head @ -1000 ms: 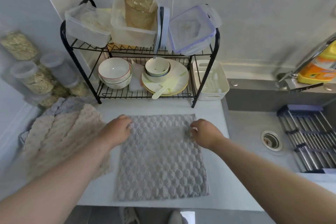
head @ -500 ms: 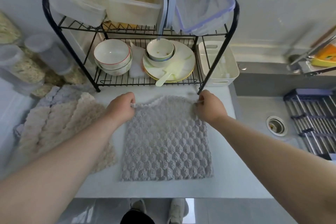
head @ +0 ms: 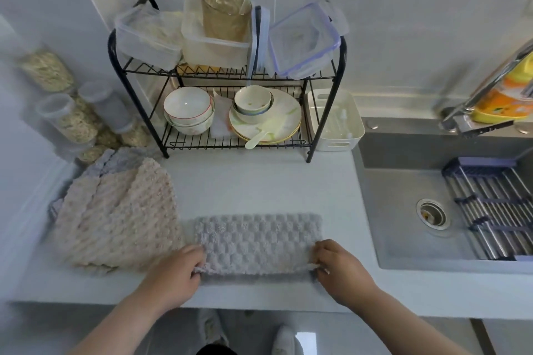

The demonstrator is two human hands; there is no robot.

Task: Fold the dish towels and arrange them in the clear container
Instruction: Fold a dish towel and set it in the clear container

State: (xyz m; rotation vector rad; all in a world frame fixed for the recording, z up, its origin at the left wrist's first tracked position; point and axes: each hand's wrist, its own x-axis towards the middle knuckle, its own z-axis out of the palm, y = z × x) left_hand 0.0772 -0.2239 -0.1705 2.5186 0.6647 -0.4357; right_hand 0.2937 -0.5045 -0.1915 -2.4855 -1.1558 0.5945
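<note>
On the counter (head: 259,181) my left hand (head: 173,275) and right hand (head: 341,271) pinch the grey towel (head: 256,239), lying lengthwise between them

On my feed a black wire rack (head: 202,146) stands at the back of the white countertop (head: 259,181), against the tiled wall. Its lower shelf carries stacked white bowls (head: 189,109) on the left. To their right are pale plates (head: 284,121) with small nested bowls (head: 252,104) on top and a light green spoon (head: 258,137) poking past the front rail. An amber glass (head: 226,14) stands on the top tier. I see a white handled bin (head: 334,143) just right of the rack. Lidded jars of grain (head: 75,121) crowd the left corner. On the right lies a grey sink (head: 403,210) with a round drain (head: 432,213) and a roll-up drying rack (head: 496,210) across it. Behind it are a steel faucet (head: 476,104) and an orange-and-yellow bottle (head: 501,98).
</note>
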